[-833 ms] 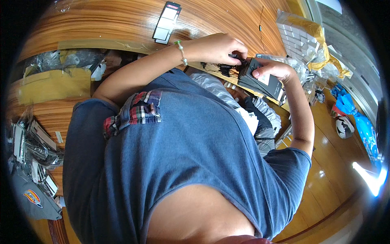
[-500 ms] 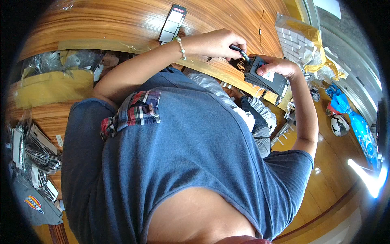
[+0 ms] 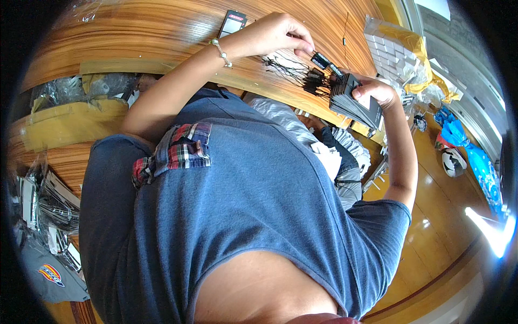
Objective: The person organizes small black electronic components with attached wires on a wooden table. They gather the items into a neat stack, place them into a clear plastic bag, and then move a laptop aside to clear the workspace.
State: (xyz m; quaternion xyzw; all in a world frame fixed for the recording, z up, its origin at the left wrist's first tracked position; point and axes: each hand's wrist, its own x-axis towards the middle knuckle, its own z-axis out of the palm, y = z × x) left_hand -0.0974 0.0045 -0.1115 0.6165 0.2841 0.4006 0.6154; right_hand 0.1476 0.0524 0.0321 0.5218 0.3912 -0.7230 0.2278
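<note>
My right hand point(image 3: 377, 92) grips a thick stack of black hang tags point(image 3: 353, 105), fanned a little at its left edge, thumb on top. My left hand point(image 3: 280, 38), with a beaded bracelet on the wrist, is closed in a pinch. At its fingertips is a small black strip point(image 3: 321, 59) with white print, reaching toward the stack's upper corner. Black strings point(image 3: 288, 70) trail from the stack across the wooden table point(image 3: 162, 32), bunched densely at the stack's left side. Where the strip ends near the stack, I cannot make out.
A black-and-white card point(image 3: 232, 24) lies on the table beyond my left wrist. A clear bag of white pieces point(image 3: 391, 48) with yellow tape stands at the far right. At the left are packed tags point(image 3: 59, 200) and a grey garment point(image 3: 54, 275). A thin black cord point(image 3: 345, 40) lies farther back.
My left hand has moved up and away from the stack, and more of the black strip and strings now shows. The right hand still holds the stack, its edges more fanned.
</note>
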